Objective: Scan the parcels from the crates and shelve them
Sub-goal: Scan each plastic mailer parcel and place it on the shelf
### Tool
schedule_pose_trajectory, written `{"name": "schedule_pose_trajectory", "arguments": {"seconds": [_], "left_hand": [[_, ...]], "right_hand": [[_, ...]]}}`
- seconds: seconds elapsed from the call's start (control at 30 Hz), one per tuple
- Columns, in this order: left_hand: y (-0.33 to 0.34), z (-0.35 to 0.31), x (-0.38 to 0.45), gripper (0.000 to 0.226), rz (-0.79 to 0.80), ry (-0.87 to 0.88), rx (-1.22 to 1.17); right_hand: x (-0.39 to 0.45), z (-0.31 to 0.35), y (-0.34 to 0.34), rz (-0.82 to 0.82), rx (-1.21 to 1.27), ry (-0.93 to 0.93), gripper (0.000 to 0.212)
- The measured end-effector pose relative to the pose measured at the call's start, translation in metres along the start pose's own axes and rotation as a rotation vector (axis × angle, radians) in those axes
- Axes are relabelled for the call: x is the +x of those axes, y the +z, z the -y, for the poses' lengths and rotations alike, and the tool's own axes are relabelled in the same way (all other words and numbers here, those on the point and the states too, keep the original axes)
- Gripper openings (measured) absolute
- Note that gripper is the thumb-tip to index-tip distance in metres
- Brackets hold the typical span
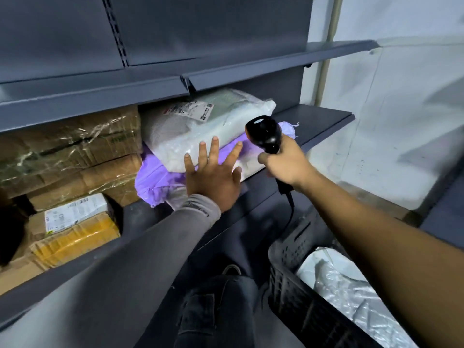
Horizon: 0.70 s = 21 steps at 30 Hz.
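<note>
A white plastic-wrapped parcel point(190, 124) with a shipping label lies on a purple parcel point(155, 179) on the grey shelf point(319, 121). My left hand point(213, 172) is flat with straight, spread fingers against the front of these two parcels. My right hand point(283, 164) grips a black barcode scanner point(263, 133) by its handle, just right of the white parcel, its head pointing up and left. The scanner's cable hangs down below my wrist.
Taped cardboard boxes point(70, 151) fill the shelf to the left, with a labelled yellow-taped box point(75, 227) in front. A black plastic crate point(301, 305) at lower right holds bubble-wrapped parcels point(351, 292). Another grey shelf board point(226, 71) runs just above. My leg is below.
</note>
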<state>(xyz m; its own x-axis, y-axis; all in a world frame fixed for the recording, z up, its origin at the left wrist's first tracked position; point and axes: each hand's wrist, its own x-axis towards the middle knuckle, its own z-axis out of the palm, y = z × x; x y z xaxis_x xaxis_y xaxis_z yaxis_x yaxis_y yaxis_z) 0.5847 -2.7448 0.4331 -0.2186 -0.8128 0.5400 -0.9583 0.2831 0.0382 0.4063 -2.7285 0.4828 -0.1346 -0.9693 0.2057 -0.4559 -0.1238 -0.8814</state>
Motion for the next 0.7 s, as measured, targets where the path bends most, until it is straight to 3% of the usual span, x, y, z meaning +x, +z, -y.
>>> {"name": "schedule_pose_trajectory", "arguments": {"seconds": [0.13,0.27,0.4,0.7], "left_hand": [[-0.004,-0.049,-0.031,0.059,0.126,0.075,-0.080],[-0.006,-0.088,-0.060,0.060,0.127,0.157,-0.159],[-0.005,-0.116,-0.078,0.060,0.202,0.201,-0.217],[0.016,-0.177,-0.117,0.056,0.457,0.347,-0.287]], "right_hand": [[-0.049,0.003,-0.038,-0.097,0.187,0.070,0.016],[-0.089,0.005,-0.072,-0.172,0.479,0.158,0.019],[-0.122,-0.011,-0.103,-0.218,0.618,0.255,0.015],[-0.200,-0.094,-0.169,-0.335,0.355,0.530,0.014]]}}
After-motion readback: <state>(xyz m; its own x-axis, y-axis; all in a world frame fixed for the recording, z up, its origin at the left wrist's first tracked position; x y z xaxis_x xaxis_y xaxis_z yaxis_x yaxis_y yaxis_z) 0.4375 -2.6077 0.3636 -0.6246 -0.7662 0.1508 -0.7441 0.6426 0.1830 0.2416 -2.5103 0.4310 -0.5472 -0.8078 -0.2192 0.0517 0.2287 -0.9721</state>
